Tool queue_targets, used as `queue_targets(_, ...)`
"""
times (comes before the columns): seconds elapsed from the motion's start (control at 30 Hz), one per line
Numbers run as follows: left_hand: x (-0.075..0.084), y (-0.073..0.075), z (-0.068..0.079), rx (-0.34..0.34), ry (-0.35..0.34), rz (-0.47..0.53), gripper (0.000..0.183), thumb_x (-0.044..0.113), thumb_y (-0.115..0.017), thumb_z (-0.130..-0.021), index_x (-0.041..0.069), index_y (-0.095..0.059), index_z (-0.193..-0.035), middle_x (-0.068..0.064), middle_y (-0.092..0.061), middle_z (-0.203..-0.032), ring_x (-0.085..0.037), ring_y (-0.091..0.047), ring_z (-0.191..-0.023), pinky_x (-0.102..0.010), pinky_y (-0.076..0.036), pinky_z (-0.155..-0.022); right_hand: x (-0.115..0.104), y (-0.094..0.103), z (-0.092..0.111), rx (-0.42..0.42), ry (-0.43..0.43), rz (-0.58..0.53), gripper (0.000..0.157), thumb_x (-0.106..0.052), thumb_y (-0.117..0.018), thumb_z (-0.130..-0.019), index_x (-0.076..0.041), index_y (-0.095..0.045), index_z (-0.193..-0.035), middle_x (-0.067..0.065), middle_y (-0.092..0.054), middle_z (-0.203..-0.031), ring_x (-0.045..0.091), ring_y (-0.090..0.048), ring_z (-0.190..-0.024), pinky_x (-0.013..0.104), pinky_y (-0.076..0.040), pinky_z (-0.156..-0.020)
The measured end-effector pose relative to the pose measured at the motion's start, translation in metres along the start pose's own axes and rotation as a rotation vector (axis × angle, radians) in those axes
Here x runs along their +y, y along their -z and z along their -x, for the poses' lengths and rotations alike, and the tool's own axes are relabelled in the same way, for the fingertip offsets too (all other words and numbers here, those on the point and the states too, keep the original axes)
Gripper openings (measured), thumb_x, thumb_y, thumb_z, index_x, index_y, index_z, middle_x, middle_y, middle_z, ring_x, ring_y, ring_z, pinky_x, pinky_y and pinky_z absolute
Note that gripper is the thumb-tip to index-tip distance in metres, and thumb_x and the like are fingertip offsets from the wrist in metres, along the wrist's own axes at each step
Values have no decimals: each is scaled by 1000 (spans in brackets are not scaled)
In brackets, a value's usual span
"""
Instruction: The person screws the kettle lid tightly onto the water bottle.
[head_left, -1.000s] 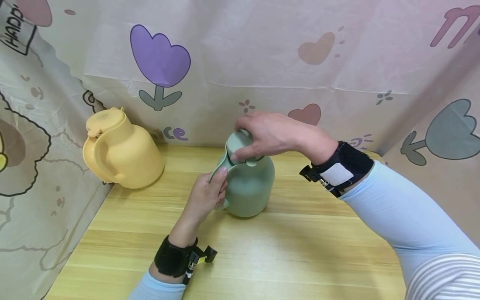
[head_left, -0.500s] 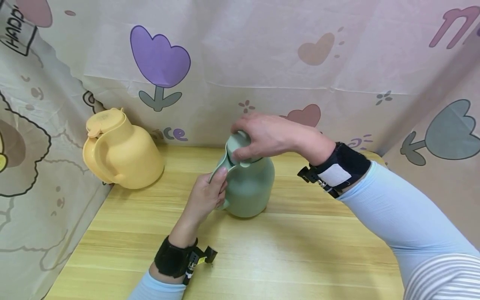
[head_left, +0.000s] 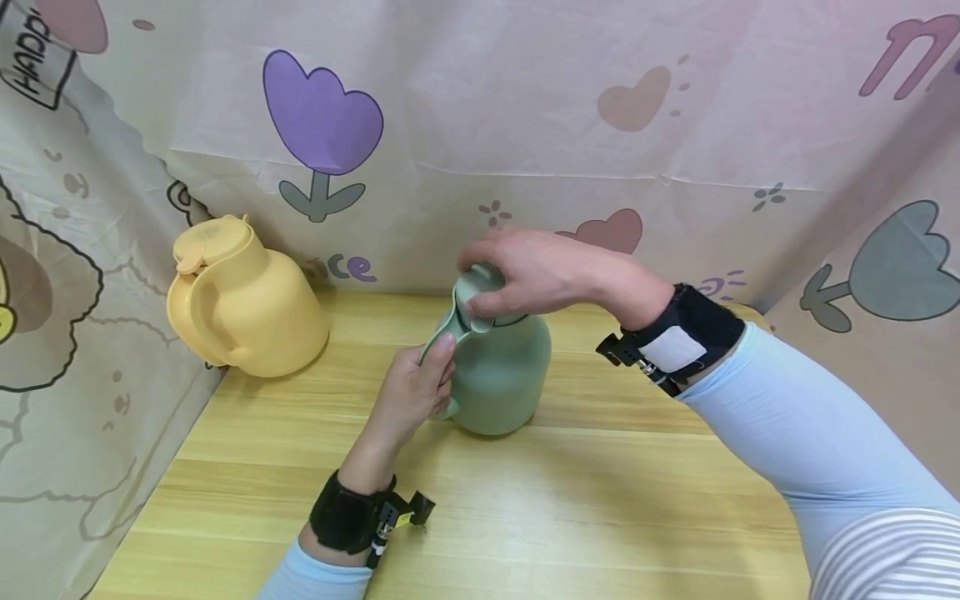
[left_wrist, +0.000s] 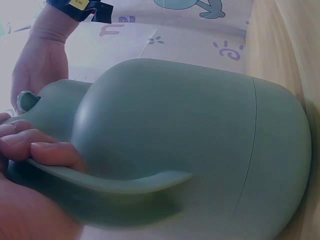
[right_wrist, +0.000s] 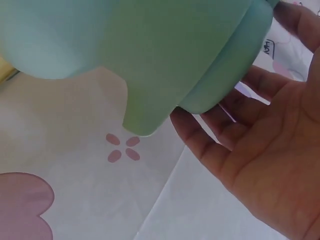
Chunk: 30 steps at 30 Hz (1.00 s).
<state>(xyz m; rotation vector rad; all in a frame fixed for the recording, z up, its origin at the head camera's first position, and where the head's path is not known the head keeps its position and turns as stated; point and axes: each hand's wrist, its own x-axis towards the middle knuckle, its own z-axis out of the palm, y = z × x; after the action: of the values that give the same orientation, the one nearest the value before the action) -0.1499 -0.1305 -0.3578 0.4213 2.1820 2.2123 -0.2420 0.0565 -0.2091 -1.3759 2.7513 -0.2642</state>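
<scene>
A green thermos jug (head_left: 498,383) stands upright on the wooden table. My left hand (head_left: 408,387) grips its handle (left_wrist: 135,186), with the thumb along the top. Over the top, my right hand (head_left: 543,267) holds the round lid (head_left: 472,287), thumb on the near side and fingers round the far side. The right wrist view shows several fingertips along the edge of the lid (right_wrist: 225,70), above the pouring spout (right_wrist: 142,120). A small tab on the lid points toward the near left, close to the handle. The lid sits in the jug's neck.
At the back left stands a yellow thermos jug (head_left: 262,317) with its lid on, close to the printed cloth (head_left: 480,100) that hangs behind and at both sides. Bare wooden tabletop (head_left: 570,517) extends in front of the green jug.
My right hand has turned the lid, and its tab has swung left along the near side toward the handle. The left hand and the jug stay in place.
</scene>
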Motion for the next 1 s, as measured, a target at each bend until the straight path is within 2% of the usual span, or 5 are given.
queue_targets(0.1,-1,0,0,3,4,13,55,41,-44,-102,3,-37,-62,1,-35,-49,-16,-32,-39,-24,-27,-40,0,-2,-2,19,-18,12,36,-50,-60,-86,-24,-60,-111,-7,-54,-102,13,-48,-92,32,-43,-74)
queue_targets(0.27,0,-1,-1,3,12,24,55,41,-45,-102,5,-37,-61,1,-35,-48,-16,-31,-39,-24,-27,-40,3,-3,-2,38,-46,25,43,-60,-58,-86,-24,-60,-109,-5,-54,-100,14,-48,-90,32,-42,-71)
queue_targets(0.6,-1,0,-1,8,1,14,55,41,-45,-101,5,-37,-61,1,-35,-48,-16,-32,-39,-24,-27,-39,11,9,15,-100,15,-163,67,-49,-66,-86,-28,-40,-144,-7,-43,-145,11,-37,-131,40,-35,-108)
queue_targets(0.77,-1,0,0,13,-1,13,55,41,-46,-101,5,-37,-61,0,-36,-47,-16,-32,-38,-25,-28,-39,11,9,18,-107,15,-174,66,-40,-73,-82,-27,-45,-140,-9,-50,-134,9,-46,-118,37,-40,-101)
queue_targets(1.0,-1,0,-1,10,-11,0,56,41,-45,-101,4,-37,-61,0,-35,-48,-17,-32,-39,-25,-27,-39,15,4,12,-10,-24,-68,61,-62,-68,-79,-21,-56,-123,-5,-54,-114,15,-50,-102,36,-44,-88)
